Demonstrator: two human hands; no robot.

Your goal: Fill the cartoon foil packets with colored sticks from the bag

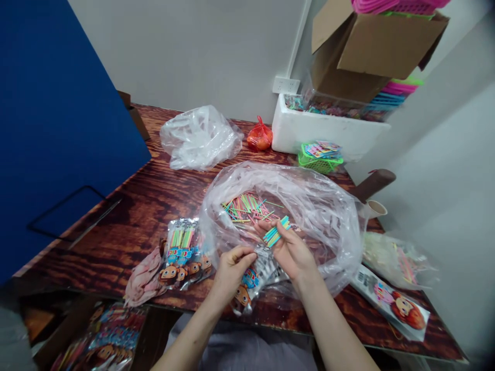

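My right hand point(292, 253) holds a small bundle of thin coloured sticks point(277, 232), mostly blue, green and yellow, between thumb and fingers. The fingers of my left hand point(232, 268) are pinched together beside the upper edge of a clear plastic packet point(247, 289) with a printed cartoon monkey. Whether they grip that packet's edge I cannot tell. Behind both hands lies a large, wide-open clear plastic bag point(325, 206). Loose coloured sticks point(247, 207) are heaped inside it. To the left lie packets point(181, 247) with monkey prints and coloured sticks in them.
A pink cloth point(145, 278) lies left. Farther back are a crumpled plastic bag point(203, 136), a red bag point(260, 136), a green basket point(319, 162) and a white foam box point(328, 131) beneath a cardboard box point(371, 46). Right are a paper cup point(376, 208) and a printed packet point(398, 306).
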